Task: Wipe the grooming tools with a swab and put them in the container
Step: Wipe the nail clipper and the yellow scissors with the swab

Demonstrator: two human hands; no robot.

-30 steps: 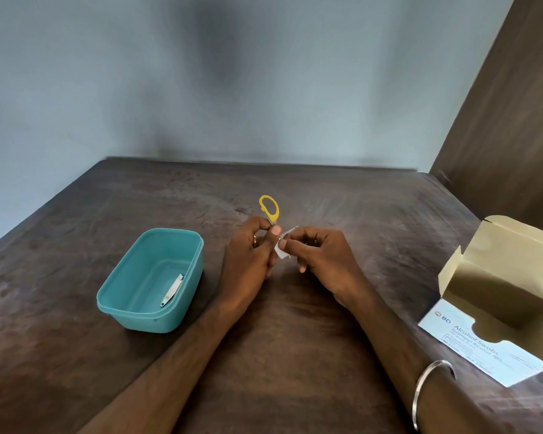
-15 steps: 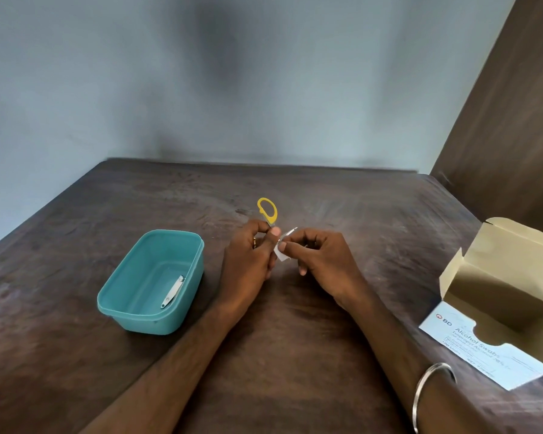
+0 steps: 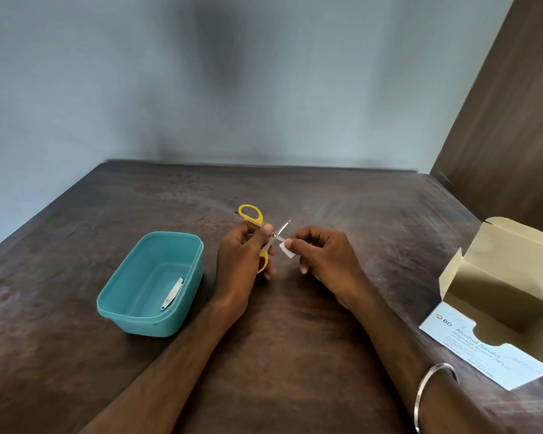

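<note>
On the worktop (image 3: 295,355), the teal container (image 3: 151,283) sits at centre left with a nail clipper (image 3: 173,293) inside, just left of the left hand (image 3: 242,261). That hand grips the opened scissors (image 3: 265,238); right-hand fingers (image 3: 298,245) pinch the swab (image 3: 287,249) against one blade. Nothing blocks the container.

Dark table, pale wall, 1 open carton

A dark brown wooden table (image 3: 295,355) with a worn, streaky top runs back to a grey-blue wall (image 3: 201,89) that carries a dim smudge of shadow near its middle. At the right a brown wood-grain panel (image 3: 514,136) rises at a slant. Near the table's right edge lies an open cardboard box (image 3: 508,277), its tan inside showing and its white flap folded flat toward me, printed "BD Alcohol Swabs". A plain silver bangle (image 3: 427,389) circles 1 wrist, low on the right.
</note>
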